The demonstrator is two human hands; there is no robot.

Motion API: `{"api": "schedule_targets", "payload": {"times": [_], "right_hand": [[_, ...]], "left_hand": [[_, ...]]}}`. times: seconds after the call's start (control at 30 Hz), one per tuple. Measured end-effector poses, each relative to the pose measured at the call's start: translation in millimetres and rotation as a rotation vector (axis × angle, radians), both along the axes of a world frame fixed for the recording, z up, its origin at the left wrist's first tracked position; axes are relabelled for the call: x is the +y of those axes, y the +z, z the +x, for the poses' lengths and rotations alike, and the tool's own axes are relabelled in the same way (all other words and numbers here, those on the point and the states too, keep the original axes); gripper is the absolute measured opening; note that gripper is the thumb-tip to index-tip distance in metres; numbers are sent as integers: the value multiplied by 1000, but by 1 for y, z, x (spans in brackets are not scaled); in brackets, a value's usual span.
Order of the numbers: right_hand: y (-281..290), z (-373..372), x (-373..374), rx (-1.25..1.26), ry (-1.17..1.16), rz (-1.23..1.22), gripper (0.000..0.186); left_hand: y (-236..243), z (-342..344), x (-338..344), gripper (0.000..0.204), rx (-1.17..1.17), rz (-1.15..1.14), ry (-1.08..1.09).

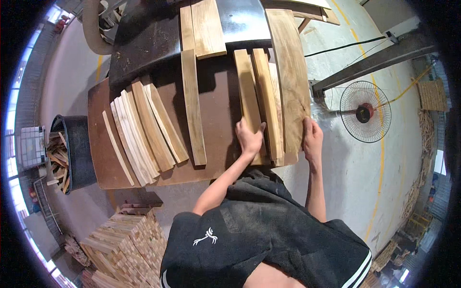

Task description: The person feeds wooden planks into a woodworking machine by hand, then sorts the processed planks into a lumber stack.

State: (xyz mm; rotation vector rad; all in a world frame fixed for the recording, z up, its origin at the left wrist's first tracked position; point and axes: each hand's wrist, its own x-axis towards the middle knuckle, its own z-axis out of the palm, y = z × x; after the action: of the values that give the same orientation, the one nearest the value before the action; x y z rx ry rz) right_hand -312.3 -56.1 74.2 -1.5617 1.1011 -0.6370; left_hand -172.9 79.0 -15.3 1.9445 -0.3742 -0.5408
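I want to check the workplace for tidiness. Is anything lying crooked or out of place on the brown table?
Yes. The thin wood strips on the left part of the brown table lie fanned out and overlapping, not stacked squarely. The boards between the left hand and right hand sit roughly parallel. Nothing looks spilled or broken.

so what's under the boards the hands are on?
Two narrow boards lie on a wide plank, which rests on the brown table. Left hand and right hand grip that stack; anything beneath the plank is covered.
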Motion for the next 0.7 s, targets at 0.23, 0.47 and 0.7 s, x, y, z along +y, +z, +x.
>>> {"api": "schedule_targets", "payload": {"times": [0.23,0.47,0.7], "right_hand": [[-45,28,-25,-12,65,127,46],[-63,82,-47,170,116,197,47],[-48,119,-39,-195,140,287,35]], "left_hand": [[14,70,65,99,-541,564,420],[-6,115,171,64,297,-211,49],[31,163,169,96,1142,-1356,-233]]}}
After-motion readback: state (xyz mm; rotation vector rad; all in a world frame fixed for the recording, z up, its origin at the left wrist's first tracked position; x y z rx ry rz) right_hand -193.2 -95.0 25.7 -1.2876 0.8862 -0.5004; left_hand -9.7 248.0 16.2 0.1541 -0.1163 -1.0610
